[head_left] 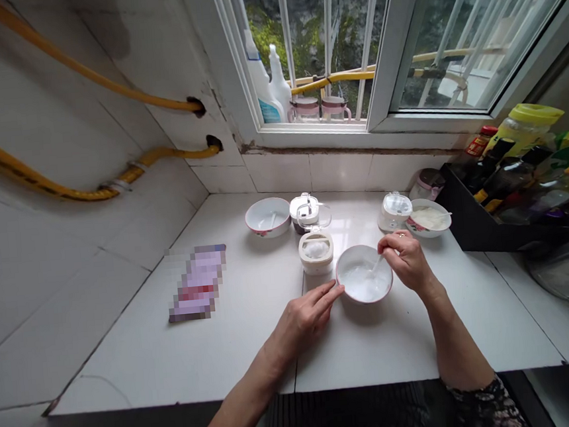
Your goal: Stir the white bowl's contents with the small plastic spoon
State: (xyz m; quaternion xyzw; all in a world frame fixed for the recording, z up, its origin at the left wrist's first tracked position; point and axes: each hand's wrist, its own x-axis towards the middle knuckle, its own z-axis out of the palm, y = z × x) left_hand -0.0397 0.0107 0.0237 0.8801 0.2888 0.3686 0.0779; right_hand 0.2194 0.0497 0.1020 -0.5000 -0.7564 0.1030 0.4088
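Note:
A white bowl (366,293) with a thin red rim stands on the white tiled counter (246,350), with some whitish content inside. My right hand (407,260) pinches the handle of a small pale spoon (377,264), whose lower end dips into this bowl. On the bowl's left side, the fingertips of my left hand (309,314) touch the rim; its fingers are stretched out and it grips nothing. Just behind my left hand is a square cream container (316,253) with white content under its lid.
Behind stand another bowl (267,217) with a spoon, a lidded jar (305,211) and, to the right, a jar (394,212) beside a bowl of white food (428,219). A black bottle box (490,229) fills the right; a purple packet (199,282) lies left.

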